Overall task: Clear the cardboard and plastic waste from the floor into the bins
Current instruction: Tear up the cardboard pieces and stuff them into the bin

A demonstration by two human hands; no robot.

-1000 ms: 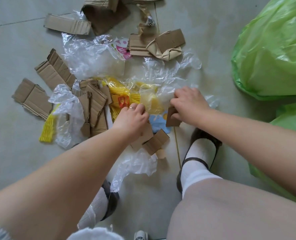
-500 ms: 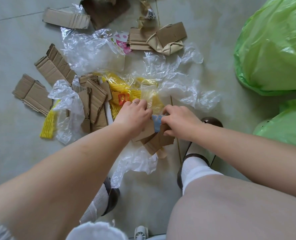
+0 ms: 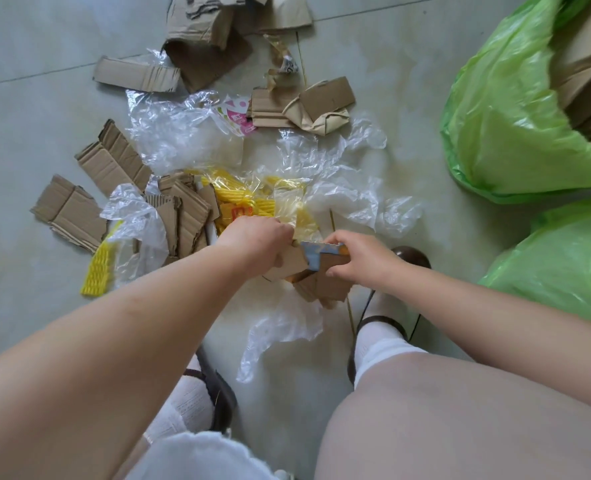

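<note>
Bare floor (image 3: 27,109) lies open at the left. Ahead, cardboard scraps (image 3: 114,157) and crumpled plastic film (image 3: 183,133) crowd the middle. Two green bin bags (image 3: 501,133) block the right side.

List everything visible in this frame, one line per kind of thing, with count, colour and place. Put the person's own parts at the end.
cardboard pieces: many, brown, scattered over the floor at left and top.
small cardboard stack: a few scraps, brown with one blue-printed face, held between both hands.
clear plastic film: several crumpled sheets, transparent, centre of the pile and near the feet.
yellow foam netting: at least two, yellow, one at left, more under film at centre.
pink printed wrapper: one, pink and white, upper centre.
bin bags: two, green, right edge; the upper one holds cardboard.
floor: pale tile.
shoes: two, dark, with white socks.
left hand: gripping the stack.
right hand: gripping the stack.
</note>
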